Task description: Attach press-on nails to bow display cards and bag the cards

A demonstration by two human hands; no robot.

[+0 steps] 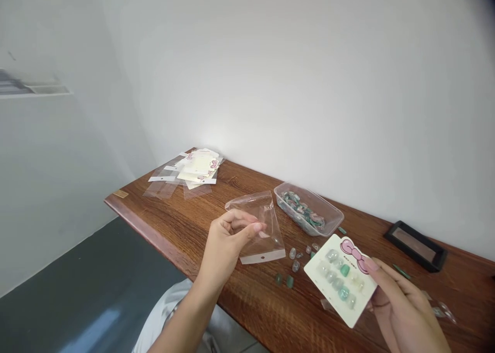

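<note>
Gripping bow card (340, 279), R hand (406, 301) | L hand (230, 234) pinched shut nr clr bag (272, 241), hold unclear

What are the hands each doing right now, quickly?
Left hand: closed in a pinch over the clear bag; can't tell if it grips anything.
Right hand: closed, holding the pale card.

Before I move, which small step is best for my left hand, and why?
Probably lower the left hand to pinch one edge of the clear plastic bag. The bag appears just beneath its fingers, though I cannot tell whether they grip anything, and the right hand holds the card of press-on nails.
</note>
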